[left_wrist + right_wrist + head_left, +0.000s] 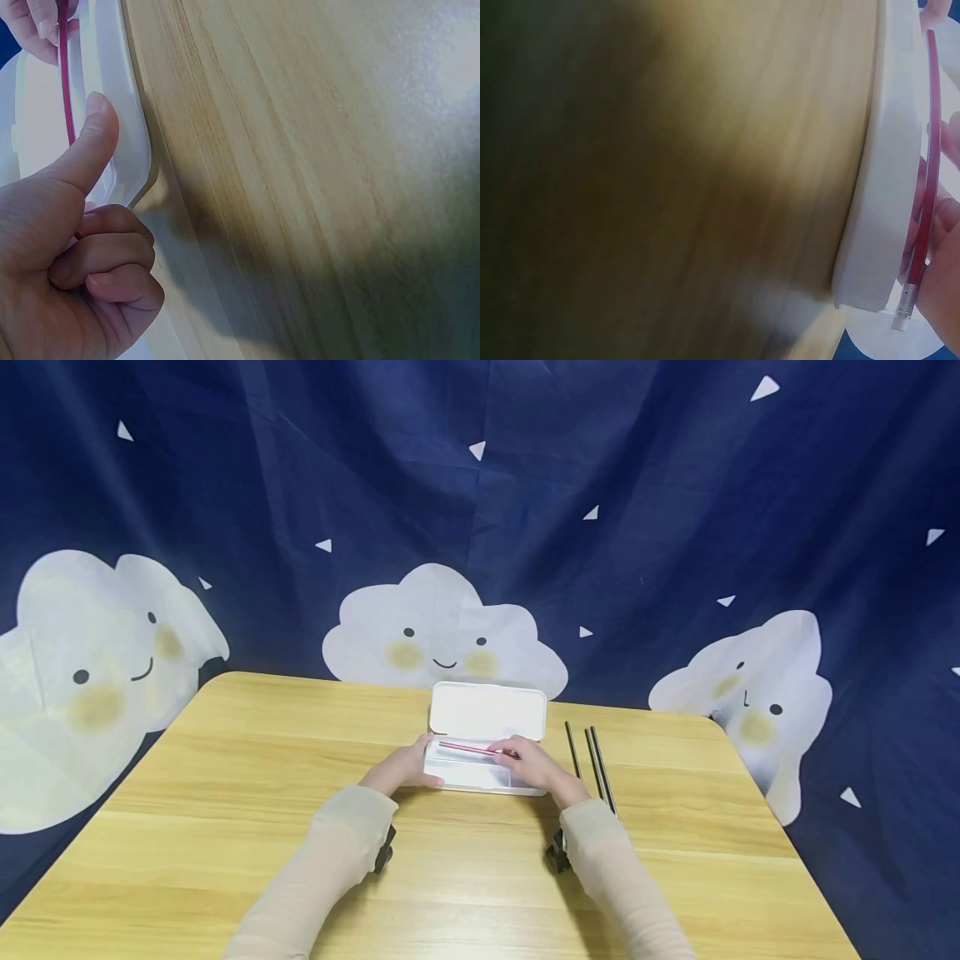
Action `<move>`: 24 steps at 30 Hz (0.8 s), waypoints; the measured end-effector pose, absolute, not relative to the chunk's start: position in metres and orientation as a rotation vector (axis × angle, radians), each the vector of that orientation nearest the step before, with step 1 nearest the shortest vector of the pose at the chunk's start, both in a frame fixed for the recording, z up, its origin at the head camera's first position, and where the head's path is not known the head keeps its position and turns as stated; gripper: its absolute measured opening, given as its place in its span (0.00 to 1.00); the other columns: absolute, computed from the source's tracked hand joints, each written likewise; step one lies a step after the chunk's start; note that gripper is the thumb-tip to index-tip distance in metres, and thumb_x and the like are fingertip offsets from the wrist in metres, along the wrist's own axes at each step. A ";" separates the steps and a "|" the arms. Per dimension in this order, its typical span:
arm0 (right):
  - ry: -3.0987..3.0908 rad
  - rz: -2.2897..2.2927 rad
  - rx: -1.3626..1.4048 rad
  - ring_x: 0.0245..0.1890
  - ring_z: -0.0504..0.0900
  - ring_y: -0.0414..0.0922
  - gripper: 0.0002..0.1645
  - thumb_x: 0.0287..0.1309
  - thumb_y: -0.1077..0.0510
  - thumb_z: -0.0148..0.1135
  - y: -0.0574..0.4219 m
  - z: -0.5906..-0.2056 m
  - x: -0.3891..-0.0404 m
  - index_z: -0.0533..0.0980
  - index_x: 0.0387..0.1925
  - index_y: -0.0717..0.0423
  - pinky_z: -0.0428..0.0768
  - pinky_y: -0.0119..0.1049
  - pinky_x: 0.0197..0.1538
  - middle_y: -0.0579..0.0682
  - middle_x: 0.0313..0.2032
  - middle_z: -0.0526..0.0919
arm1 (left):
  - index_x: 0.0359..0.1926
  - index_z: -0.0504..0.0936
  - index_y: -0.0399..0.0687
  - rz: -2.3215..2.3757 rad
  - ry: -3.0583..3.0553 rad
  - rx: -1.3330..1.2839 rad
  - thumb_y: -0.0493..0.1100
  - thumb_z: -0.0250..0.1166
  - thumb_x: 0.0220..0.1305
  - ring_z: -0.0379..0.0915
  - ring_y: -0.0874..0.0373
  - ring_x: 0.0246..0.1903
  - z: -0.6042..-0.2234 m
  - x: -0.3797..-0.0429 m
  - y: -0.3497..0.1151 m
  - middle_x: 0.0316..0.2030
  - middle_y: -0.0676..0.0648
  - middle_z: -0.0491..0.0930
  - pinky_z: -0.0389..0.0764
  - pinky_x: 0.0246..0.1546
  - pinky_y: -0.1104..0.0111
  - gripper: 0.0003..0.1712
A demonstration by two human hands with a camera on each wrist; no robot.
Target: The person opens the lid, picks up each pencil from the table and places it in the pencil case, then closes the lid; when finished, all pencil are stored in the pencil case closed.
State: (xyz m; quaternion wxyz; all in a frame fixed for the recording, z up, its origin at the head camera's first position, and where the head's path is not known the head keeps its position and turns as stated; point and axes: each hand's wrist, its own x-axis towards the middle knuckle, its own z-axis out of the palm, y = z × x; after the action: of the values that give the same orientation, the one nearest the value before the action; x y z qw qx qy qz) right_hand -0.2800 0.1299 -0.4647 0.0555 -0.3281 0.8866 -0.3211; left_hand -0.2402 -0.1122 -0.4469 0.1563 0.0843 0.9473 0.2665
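A white pencil case (465, 788) lies on the table with its lid (488, 710) raised at the back. My left hand (407, 766) grips the case's left end; in the left wrist view the thumb (94, 142) lies along its rim and the other fingers are curled. My right hand (528, 762) pinches a red pencil (465, 747) over the back part of the open case. In the right wrist view the red pencil (931, 150) shows a metal band and a pale eraser at its near end. Whether it touches the case floor, I cannot tell.
Several thin dark sticks (597, 760) lie on the wooden table (247, 752) to the right of the case, partly behind my right forearm. A dark blue curtain (480, 510) with printed clouds hangs behind the table's far edge.
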 end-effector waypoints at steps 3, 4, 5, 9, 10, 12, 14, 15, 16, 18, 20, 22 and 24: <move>2.733 -0.907 -0.967 0.37 0.75 0.45 0.13 0.60 0.60 0.52 0.126 -0.465 -0.281 0.80 0.43 0.58 0.73 0.39 0.45 0.51 0.35 0.80 | 0.66 0.51 0.33 0.766 2.714 0.242 0.48 0.72 0.46 0.67 0.34 0.52 -0.447 -0.240 -0.112 0.53 0.26 0.69 0.68 0.54 0.50 0.53; 2.746 -0.884 -0.959 0.38 0.76 0.45 0.13 0.60 0.60 0.52 0.126 -0.465 -0.281 0.80 0.43 0.57 0.74 0.40 0.46 0.51 0.36 0.80 | 0.66 0.51 0.33 0.767 2.713 0.240 0.48 0.72 0.46 0.67 0.34 0.52 -0.446 -0.240 -0.112 0.53 0.27 0.69 0.68 0.55 0.50 0.53; 2.755 -0.861 -0.960 0.39 0.76 0.46 0.14 0.61 0.60 0.51 0.125 -0.466 -0.281 0.80 0.43 0.57 0.74 0.41 0.46 0.51 0.37 0.81 | 0.66 0.51 0.33 0.768 2.712 0.238 0.48 0.72 0.46 0.67 0.34 0.52 -0.447 -0.240 -0.112 0.53 0.27 0.69 0.68 0.55 0.50 0.53; 2.751 -0.824 -0.972 0.40 0.77 0.47 0.14 0.61 0.61 0.51 0.122 -0.467 -0.282 0.79 0.44 0.58 0.74 0.42 0.47 0.53 0.38 0.81 | 0.66 0.50 0.34 0.760 2.710 0.239 0.49 0.72 0.47 0.67 0.35 0.53 -0.447 -0.241 -0.112 0.54 0.27 0.68 0.67 0.55 0.50 0.53; 2.745 -0.824 -0.978 0.39 0.77 0.47 0.14 0.61 0.62 0.51 0.121 -0.467 -0.283 0.79 0.44 0.59 0.74 0.41 0.46 0.53 0.37 0.81 | 0.66 0.50 0.34 0.757 2.710 0.238 0.49 0.72 0.47 0.67 0.35 0.53 -0.448 -0.241 -0.112 0.54 0.27 0.68 0.67 0.55 0.50 0.53; 2.727 -0.834 -0.977 0.38 0.76 0.47 0.14 0.61 0.63 0.51 0.121 -0.468 -0.283 0.79 0.44 0.59 0.74 0.41 0.45 0.54 0.37 0.80 | 0.67 0.50 0.34 0.751 2.708 0.236 0.49 0.71 0.47 0.66 0.35 0.53 -0.448 -0.241 -0.112 0.54 0.27 0.68 0.67 0.56 0.50 0.54; 2.719 -0.837 -0.975 0.37 0.75 0.46 0.14 0.61 0.63 0.51 0.120 -0.469 -0.284 0.79 0.44 0.59 0.73 0.40 0.44 0.53 0.36 0.80 | 0.67 0.50 0.34 0.751 2.704 0.229 0.49 0.71 0.47 0.66 0.34 0.53 -0.449 -0.241 -0.112 0.54 0.26 0.68 0.66 0.56 0.50 0.54; 2.718 -0.835 -0.975 0.36 0.75 0.45 0.14 0.61 0.64 0.51 0.120 -0.469 -0.284 0.79 0.44 0.59 0.73 0.39 0.43 0.53 0.36 0.79 | 0.67 0.50 0.35 0.754 2.700 0.223 0.49 0.71 0.47 0.66 0.34 0.54 -0.449 -0.241 -0.112 0.54 0.26 0.67 0.66 0.56 0.50 0.54; 2.718 -0.832 -0.981 0.36 0.74 0.45 0.14 0.60 0.64 0.51 0.120 -0.470 -0.284 0.79 0.44 0.59 0.73 0.39 0.43 0.53 0.36 0.79 | 0.67 0.50 0.35 0.759 2.697 0.216 0.49 0.71 0.47 0.65 0.34 0.54 -0.449 -0.241 -0.112 0.55 0.26 0.67 0.66 0.56 0.49 0.54; 2.722 -0.823 -0.998 0.34 0.73 0.44 0.14 0.60 0.65 0.51 0.120 -0.471 -0.285 0.79 0.44 0.59 0.73 0.37 0.41 0.53 0.34 0.79 | 0.67 0.50 0.36 0.763 2.694 0.208 0.49 0.72 0.47 0.65 0.34 0.54 -0.449 -0.242 -0.112 0.55 0.27 0.67 0.66 0.56 0.49 0.54; 2.725 -0.810 -1.013 0.32 0.72 0.43 0.14 0.59 0.67 0.52 0.119 -0.471 -0.286 0.79 0.43 0.59 0.72 0.36 0.39 0.53 0.32 0.78 | 0.68 0.49 0.36 0.771 2.689 0.199 0.49 0.71 0.47 0.65 0.35 0.55 -0.450 -0.242 -0.112 0.55 0.27 0.67 0.65 0.57 0.49 0.54; 2.729 -0.795 -1.018 0.30 0.70 0.41 0.14 0.58 0.68 0.52 0.118 -0.472 -0.287 0.80 0.43 0.60 0.72 0.33 0.38 0.51 0.30 0.77 | 0.67 0.49 0.36 0.770 2.691 0.200 0.49 0.72 0.47 0.65 0.35 0.55 -0.450 -0.242 -0.112 0.55 0.27 0.67 0.65 0.57 0.49 0.55; 2.731 -0.788 -1.012 0.28 0.69 0.40 0.14 0.57 0.69 0.53 0.117 -0.472 -0.288 0.80 0.42 0.60 0.71 0.32 0.37 0.50 0.28 0.77 | 0.67 0.49 0.35 0.771 2.690 0.200 0.49 0.72 0.47 0.65 0.34 0.54 -0.449 -0.242 -0.112 0.55 0.27 0.67 0.65 0.57 0.49 0.55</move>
State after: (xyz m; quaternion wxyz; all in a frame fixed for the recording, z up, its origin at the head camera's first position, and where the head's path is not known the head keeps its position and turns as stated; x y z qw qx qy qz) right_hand -0.2876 0.1169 -0.4722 0.0622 -0.3346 0.9035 -0.2606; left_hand -0.2420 -0.1118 -0.4494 0.1671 0.0703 0.9454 0.2710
